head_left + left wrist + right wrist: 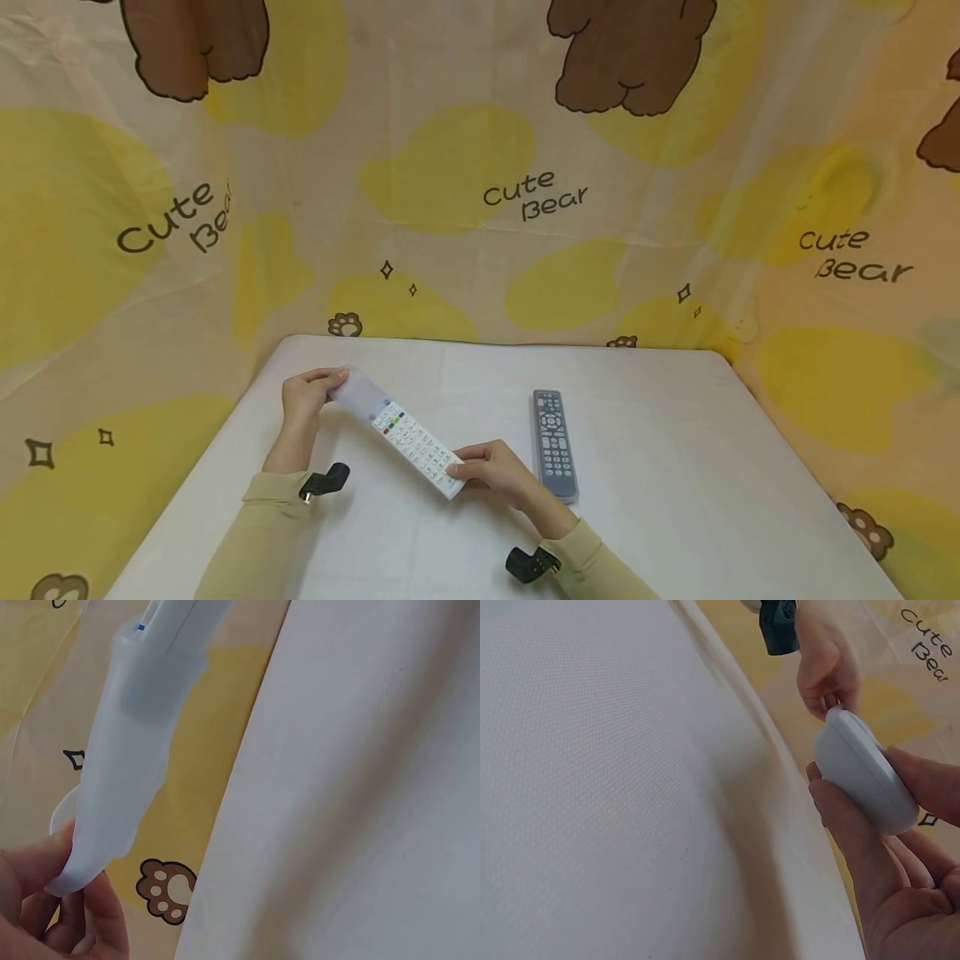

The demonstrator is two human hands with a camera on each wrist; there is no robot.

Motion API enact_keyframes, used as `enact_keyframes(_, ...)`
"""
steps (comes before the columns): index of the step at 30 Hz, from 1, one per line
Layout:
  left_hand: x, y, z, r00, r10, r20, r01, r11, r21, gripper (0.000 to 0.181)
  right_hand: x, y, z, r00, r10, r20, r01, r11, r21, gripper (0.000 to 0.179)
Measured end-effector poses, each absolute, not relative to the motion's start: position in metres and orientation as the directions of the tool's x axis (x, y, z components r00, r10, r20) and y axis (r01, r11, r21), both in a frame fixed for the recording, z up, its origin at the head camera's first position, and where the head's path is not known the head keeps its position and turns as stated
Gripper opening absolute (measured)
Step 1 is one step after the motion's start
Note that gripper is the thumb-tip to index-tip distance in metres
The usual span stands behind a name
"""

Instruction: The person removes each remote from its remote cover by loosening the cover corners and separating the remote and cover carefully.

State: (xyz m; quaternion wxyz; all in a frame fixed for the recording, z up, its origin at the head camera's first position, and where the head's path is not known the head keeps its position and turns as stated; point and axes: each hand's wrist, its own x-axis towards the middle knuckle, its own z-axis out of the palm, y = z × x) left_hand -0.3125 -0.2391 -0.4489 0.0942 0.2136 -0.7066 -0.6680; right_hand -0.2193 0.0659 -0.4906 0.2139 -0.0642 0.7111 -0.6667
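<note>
- White remote [420,450] sitting between the two hands, slanting from far left to near right, hanging above the table [675,433].
- Clear cover [362,394] enclosing the remote's far-left end and extending past it, its loose part sagging thin.
- Left hand [306,396] pinching the cover's far-left tip between thumb and fingers.
- Right hand [498,471] gripping the remote's near-right end, thumb pressing the button face.
- Grey remote [555,442] lying on the table, just right of the right hand.
</note>
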Motion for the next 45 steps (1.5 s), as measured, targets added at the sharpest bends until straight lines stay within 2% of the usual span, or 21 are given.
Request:
enact_keyframes(16,-0.313,-0.240,-0.452,-0.850,-0.505,-0.151,-0.157,-0.030,0.987,0.022,-0.218,0.069,-0.492,-0.906,-0.364,-0.217,0.187,0.117,-0.975,0.034)
enact_keyframes(20,-0.309,-0.253,-0.449,-0.826,-0.550,-0.124,-0.160,0.018,0.987,0.023,-0.216,0.075,-0.495,-0.913,-0.342,-0.225,0.191,0.130,-0.973,0.032)
enact_keyframes(22,-0.308,-0.256,-0.448,-0.835,-0.537,-0.118,-0.170,0.048,0.984,0.028,-0.216,0.076,-0.496,-0.919,-0.326,-0.223,0.189,0.133,-0.973,0.033)
enact_keyframes(26,-0.306,-0.256,-0.446,-0.884,-0.454,-0.109,-0.181,0.119,0.976,0.038,-0.218,0.076,-0.495,-0.925,-0.313,-0.213,0.187,0.111,-0.976,0.037)
enact_keyframes(32,-0.302,-0.256,-0.442,-0.937,-0.343,-0.067,-0.159,0.248,0.956,0.043,-0.222,0.071,-0.497,-0.924,-0.305,-0.230,0.219,0.069,-0.973,0.039)
enact_keyframes(39,-0.298,-0.258,-0.433,-0.989,-0.135,-0.066,-0.118,0.418,0.901,0.054,-0.224,0.070,-0.497,-0.914,-0.335,-0.231,0.247,-0.007,-0.969,0.041)
enact_keyframes(45,-0.298,-0.261,-0.431,-0.996,0.068,-0.060,-0.025,0.433,0.901,0.047,-0.226,0.064,-0.497,-0.908,-0.337,-0.248,0.272,-0.027,-0.962,0.045)
